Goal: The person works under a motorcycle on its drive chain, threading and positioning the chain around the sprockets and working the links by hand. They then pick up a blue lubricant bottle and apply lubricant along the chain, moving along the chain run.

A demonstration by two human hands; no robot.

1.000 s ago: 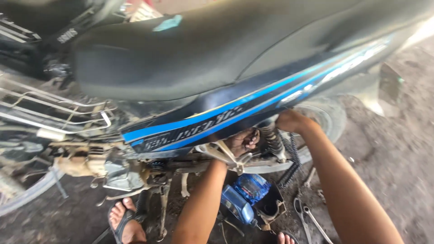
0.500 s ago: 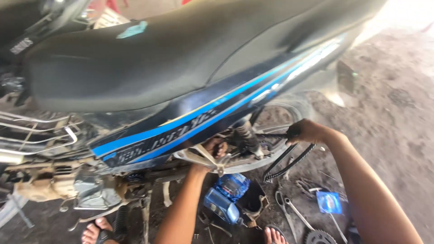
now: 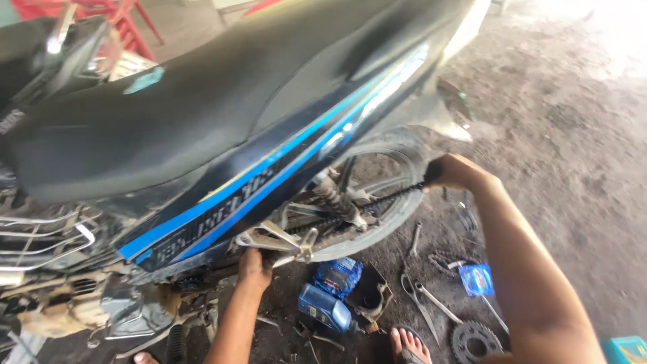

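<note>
Hidden parts: the front of the motorbike [image 3: 222, 128] is cut off at the left edge. Its engine area is dark and messy, so the small parts there are hard to tell apart.
Left hand: the left hand [image 3: 255, 267] reaches up under the bike's side, right by a silver footrest bracket [image 3: 280, 241]. Its fingers are tucked out of sight, so no one can tell if they hold anything.
Right hand: the right hand [image 3: 453, 171] is closed tight around the end of the drive chain [image 3: 377, 199] at the back of the rear wheel [image 3: 377, 195].
Chain: it runs in a line from the right hand, across the wheel, toward the middle of the bike. Its front end goes behind the spring and is lost there.
Feet: two feet show at the bottom edge, both cut off. One foot [image 3: 408, 342] is in a sandal.
Blue bottles: two blue bottles [image 3: 330, 293] lie on the ground under the wheel, side by side.
Blue packet: one small blue packet [image 3: 477, 279] lies to the right.
Tools: about three long metal tools [image 3: 421, 296] lie on the dirt. They cross a bit, so the count is not sure.
Gear wheel: one toothed sprocket [image 3: 475, 340] lies near the bottom edge.
Second chain: one loose chain [image 3: 441, 259] lies on the ground near the tools.
Red frame: a red frame [image 3: 101, 13] is at the top, mostly cut off.
</note>
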